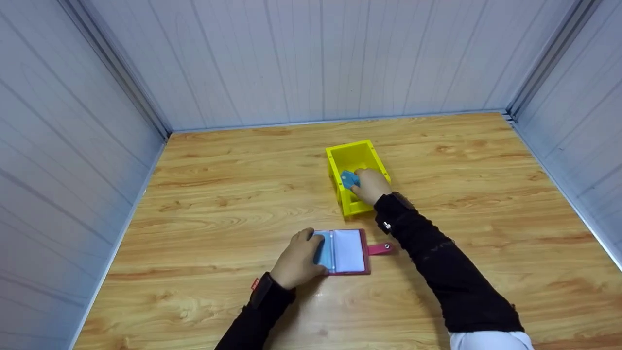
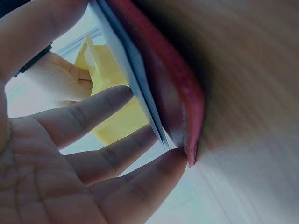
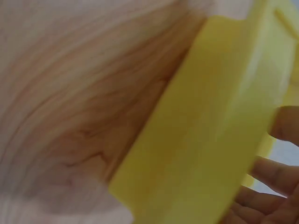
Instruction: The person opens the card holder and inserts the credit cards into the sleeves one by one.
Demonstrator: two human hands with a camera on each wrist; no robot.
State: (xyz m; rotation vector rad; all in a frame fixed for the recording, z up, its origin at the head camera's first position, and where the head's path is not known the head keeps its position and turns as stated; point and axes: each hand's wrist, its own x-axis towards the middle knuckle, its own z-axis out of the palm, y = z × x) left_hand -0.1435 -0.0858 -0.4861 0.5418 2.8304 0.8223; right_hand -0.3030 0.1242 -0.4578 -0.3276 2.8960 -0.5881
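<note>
A small card holder (image 1: 367, 265) with a pink-red cover lies opened on the table, its clear sleeves showing. My left hand (image 1: 297, 260) grips its left side, thumb at the near edge and fingers at the far edge. In the left wrist view, fingertips touch the thin sleeves and the red cover (image 2: 189, 95). Between thumb and fingers, my right hand (image 1: 373, 186) pinches a blue card (image 1: 349, 179) over the opening of a yellow bin (image 1: 358, 209). The right wrist view shows the fingers (image 3: 273, 175) beyond the bin's wall (image 3: 201, 121); the card is hidden there.
The holder's pink snap strap (image 1: 380, 249) points right, below the right forearm. A small red tag (image 1: 255, 283) shows beside the left wrist. Pale panel walls (image 1: 311, 63) enclose the wood-grain table (image 1: 228, 194) at the back and both sides.
</note>
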